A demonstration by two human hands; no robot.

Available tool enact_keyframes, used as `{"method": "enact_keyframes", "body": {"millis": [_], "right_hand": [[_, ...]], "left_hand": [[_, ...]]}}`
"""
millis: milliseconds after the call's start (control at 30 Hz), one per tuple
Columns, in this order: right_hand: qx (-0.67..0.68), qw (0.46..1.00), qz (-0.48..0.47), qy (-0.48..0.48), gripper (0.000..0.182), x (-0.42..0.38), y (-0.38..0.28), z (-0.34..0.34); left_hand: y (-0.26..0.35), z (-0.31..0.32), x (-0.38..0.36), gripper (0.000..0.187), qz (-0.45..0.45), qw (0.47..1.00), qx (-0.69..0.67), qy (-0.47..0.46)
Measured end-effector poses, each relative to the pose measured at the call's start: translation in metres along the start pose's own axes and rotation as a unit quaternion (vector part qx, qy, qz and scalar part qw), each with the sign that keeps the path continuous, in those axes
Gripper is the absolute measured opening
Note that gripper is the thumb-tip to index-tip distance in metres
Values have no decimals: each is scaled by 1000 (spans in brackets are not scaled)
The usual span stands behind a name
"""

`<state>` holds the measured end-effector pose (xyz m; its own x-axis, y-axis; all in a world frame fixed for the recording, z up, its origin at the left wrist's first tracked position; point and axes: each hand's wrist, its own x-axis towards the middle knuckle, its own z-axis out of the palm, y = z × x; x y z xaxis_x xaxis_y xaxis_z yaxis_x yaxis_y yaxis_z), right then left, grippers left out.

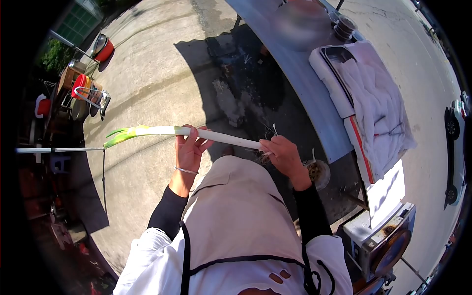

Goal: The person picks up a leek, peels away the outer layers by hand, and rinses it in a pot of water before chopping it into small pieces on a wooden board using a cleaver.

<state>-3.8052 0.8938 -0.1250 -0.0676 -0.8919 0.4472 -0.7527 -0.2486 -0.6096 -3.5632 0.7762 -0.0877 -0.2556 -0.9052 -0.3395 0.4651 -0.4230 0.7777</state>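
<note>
A long green onion with a white stalk and short green top lies almost level across my front. My left hand grips it around the middle, thumb and fingers closed on the stalk. At the root end my right hand is closed on it, with thin dark roots showing beside the fingers. The green end points left. Just right of my right hand, a pale bucket holds brownish scraps on the ground.
A long metal-topped table runs along my right, carrying a foam box and a white cloth. Nearer stands a rusty metal appliance. Red buckets and a folding metal frame stand at left. A pole reaches in from the left.
</note>
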Motion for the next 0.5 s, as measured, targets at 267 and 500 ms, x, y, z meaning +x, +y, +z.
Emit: {"method": "enact_keyframes", "body": {"millis": [267, 500], "right_hand": [[3, 997, 46, -63, 6, -9, 5, 1], [65, 997, 40, -21, 10, -5, -3, -1]], "left_hand": [[-1, 13, -2, 17, 0, 999, 37, 18], [4, 14, 2, 19, 1, 998, 54, 22]]}}
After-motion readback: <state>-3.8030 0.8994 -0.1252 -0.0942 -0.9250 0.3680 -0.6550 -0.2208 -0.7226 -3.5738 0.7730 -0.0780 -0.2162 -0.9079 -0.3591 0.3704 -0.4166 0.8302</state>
